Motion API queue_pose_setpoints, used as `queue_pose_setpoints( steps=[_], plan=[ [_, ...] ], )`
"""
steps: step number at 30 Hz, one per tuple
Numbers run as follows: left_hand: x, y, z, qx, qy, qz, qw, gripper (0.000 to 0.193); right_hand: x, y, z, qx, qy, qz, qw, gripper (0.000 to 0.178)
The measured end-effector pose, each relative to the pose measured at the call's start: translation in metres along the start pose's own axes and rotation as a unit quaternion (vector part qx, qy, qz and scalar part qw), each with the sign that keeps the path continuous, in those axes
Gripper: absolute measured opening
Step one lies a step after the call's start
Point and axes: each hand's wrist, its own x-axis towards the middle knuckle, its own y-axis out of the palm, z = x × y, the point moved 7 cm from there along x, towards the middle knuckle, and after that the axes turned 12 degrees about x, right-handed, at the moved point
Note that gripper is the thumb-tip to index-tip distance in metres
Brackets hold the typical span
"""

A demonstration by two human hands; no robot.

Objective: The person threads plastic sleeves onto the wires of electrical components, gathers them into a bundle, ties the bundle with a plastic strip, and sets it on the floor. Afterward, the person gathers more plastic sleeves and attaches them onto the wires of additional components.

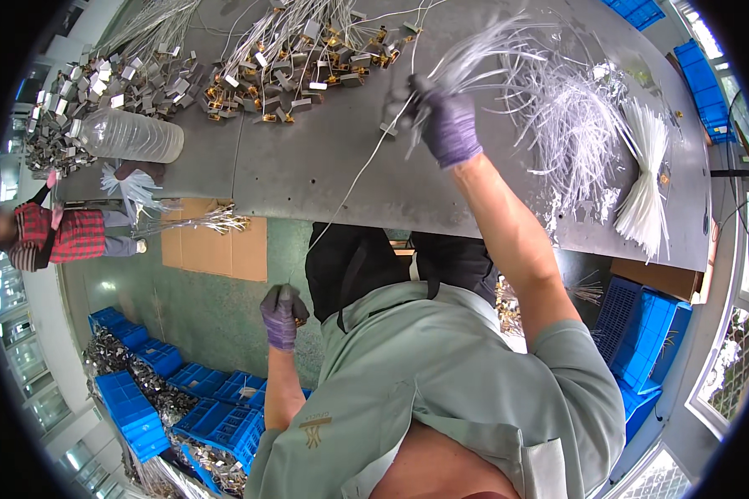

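My left hand (281,318), in a purple and grey glove, is closed beside my hip, off the table's edge. A thin white wire (360,176) runs from the far side of the table down to it, and a small brass-coloured bit shows at its fingers. My right hand (448,125), gloved alike, is over the table, closed around a bunch of clear plastic strips (487,51) that fan out to the right. Its fingertips are blurred. The wire passes right beside these fingers, next to a small grey block (389,129).
On the table (300,179) lie a heap of grey blocks with brass parts and wires (287,79), a clear plastic bottle (133,135), loose strips (570,116) and a white strip bundle (645,175). Blue crates (133,407) stand at lower left. A person (71,235) is at far left.
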Motion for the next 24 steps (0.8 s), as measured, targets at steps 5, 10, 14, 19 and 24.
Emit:
queue_pose_setpoints(
  steps=[5, 10, 14, 19, 24],
  plan=[
    [0.011, 0.034, -0.060, -0.015, 0.084, -0.019, 0.996, 0.038, -0.029, 0.020, -0.049, -0.152, 0.112, 0.159, 0.969, 0.027],
    [0.034, 0.060, -0.083, -0.074, 0.110, 0.059, 0.989, 0.037, -0.019, 0.033, 0.002, -0.053, 0.004, 0.127, 0.991, 0.029],
    [0.048, 0.092, -0.130, -0.076, 0.170, 0.131, 0.974, 0.039, -0.056, 0.064, -0.039, -0.366, -0.038, 0.241, 0.898, 0.026],
    [0.065, 0.095, -0.145, -0.136, 0.159, 0.285, 0.935, 0.040, -0.042, 0.050, -0.029, -0.352, 0.143, 0.210, 0.901, 0.029],
    [0.121, 0.103, -0.120, -0.401, 0.011, 0.096, 0.911, 0.044, -0.038, 0.041, -0.036, -0.264, 0.096, 0.131, 0.951, 0.029]
  ],
)
